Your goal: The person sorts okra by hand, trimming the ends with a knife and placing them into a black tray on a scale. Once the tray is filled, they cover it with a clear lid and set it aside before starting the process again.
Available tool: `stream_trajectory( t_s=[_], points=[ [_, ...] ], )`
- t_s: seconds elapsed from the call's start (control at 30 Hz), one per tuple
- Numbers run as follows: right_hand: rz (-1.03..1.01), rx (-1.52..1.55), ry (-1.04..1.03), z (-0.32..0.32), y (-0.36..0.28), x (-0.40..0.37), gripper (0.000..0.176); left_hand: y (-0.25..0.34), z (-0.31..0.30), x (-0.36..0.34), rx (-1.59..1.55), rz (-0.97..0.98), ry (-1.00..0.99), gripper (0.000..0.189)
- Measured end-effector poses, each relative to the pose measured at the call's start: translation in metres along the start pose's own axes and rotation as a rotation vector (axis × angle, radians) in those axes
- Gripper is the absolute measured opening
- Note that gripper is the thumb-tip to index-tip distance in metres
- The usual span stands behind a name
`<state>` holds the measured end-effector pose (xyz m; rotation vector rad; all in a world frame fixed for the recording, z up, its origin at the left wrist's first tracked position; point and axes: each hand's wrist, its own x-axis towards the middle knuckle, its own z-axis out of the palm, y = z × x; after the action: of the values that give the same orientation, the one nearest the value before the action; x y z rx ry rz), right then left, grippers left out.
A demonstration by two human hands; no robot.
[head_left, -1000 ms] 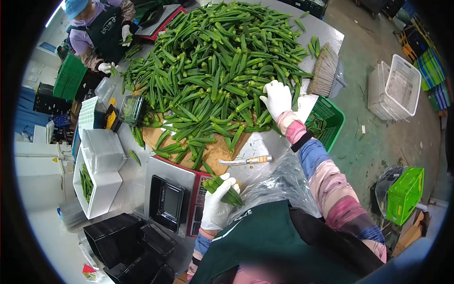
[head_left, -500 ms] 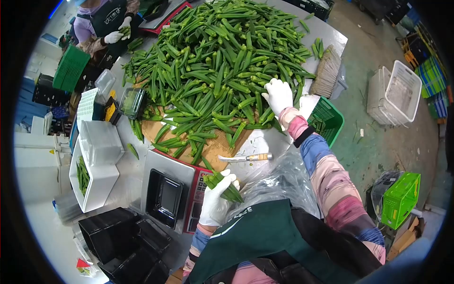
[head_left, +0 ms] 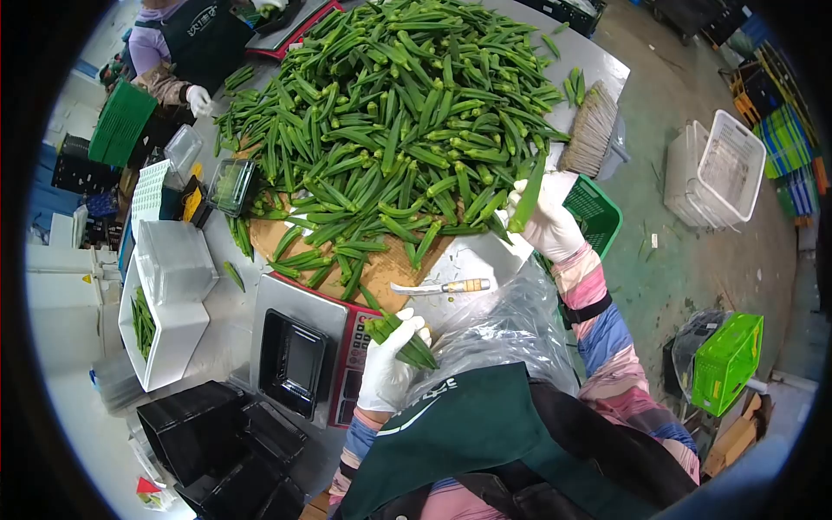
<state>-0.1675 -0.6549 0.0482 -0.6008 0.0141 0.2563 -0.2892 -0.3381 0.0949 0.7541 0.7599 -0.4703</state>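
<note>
Bench (head_left: 598, 61), metal-topped, stands on a green floor (head_left: 659, 251) in a workroom. At its left edge, a white box (head_left: 178, 347) contains okra; clear containers (head_left: 178, 260) are stacked beside it. Black containers (head_left: 191, 425) lie at the near left corner. A co-worker (head_left: 204, 43) stands at the far left corner. Toward the near edge, a red-sided scale (head_left: 332, 319) supports a black tray (head_left: 293, 364).

Just right of the scale, the left hand (head_left: 386, 373), gloved in white, is closed around an okra bundle (head_left: 414, 348); pods project from both sides of the grip. Beyond it lies a cardboard sheet (head_left: 381, 277), partly covered by the okra pile (head_left: 390, 113), which extends to the far edge. A curved knife (head_left: 442, 287) with a wooden handle lies across the sheet's right side.

The right hand (head_left: 555, 230), also gloved, is at the pile's near right side. Its thumb and fingers are closed on a single okra pod (head_left: 529, 198), tilted slightly from upright. At the right edge are a brush (head_left: 591, 130) and a green basket (head_left: 617, 221). White crates (head_left: 687, 178) stand farther right, on the floor.
</note>
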Motion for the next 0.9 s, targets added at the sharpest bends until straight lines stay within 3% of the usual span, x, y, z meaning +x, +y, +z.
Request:
stream_trajectory(
  t_s=[0.33,0.47,0.53,0.57,0.6,0.63,0.7,0.77,0.83,0.9],
  points=[
    [0.088,0.148,-0.222,-0.011,0.013,-0.013,0.04,-0.003,-0.001,-0.001,-0.021,0.024,-0.008,0.038],
    [0.178,-0.091,0.161,-0.029,-0.017,-0.042,0.031,-0.001,-0.003,-0.002,-0.031,0.045,-0.002,0.044],
    [0.13,-0.603,0.18,-0.052,-0.045,-0.053,0.022,-0.001,-0.004,-0.002,-0.04,0.044,0.005,0.04],
    [0.27,-0.799,0.296,-0.056,-0.065,-0.063,0.023,0.0,-0.003,-0.002,-0.041,0.042,0.011,0.035],
    [0.238,-1.165,0.473,-0.087,-0.068,-0.071,0.024,0.0,-0.003,-0.001,-0.042,0.039,0.017,0.031],
    [-0.03,-1.815,0.618,-0.13,-0.062,-0.081,0.025,0.0,-0.004,0.0,-0.049,0.022,0.014,0.031],
    [-0.113,-1.83,0.799,-0.127,-0.063,-0.078,0.022,-0.002,-0.005,0.002,-0.06,-0.013,0.011,0.031],
    [-0.13,-1.298,0.708,-0.094,-0.046,-0.06,0.02,-0.003,0.0,0.002,-0.037,-0.021,0.002,0.032],
    [-0.253,-1.616,0.605,-0.083,-0.011,-0.04,0.015,-0.002,0.004,0.001,-0.016,-0.021,-0.002,0.033],
    [-0.365,-1.556,0.469,-0.064,0.02,-0.015,0.015,-0.002,0.005,0.0,-0.011,-0.012,0.0,0.033]
  ],
)
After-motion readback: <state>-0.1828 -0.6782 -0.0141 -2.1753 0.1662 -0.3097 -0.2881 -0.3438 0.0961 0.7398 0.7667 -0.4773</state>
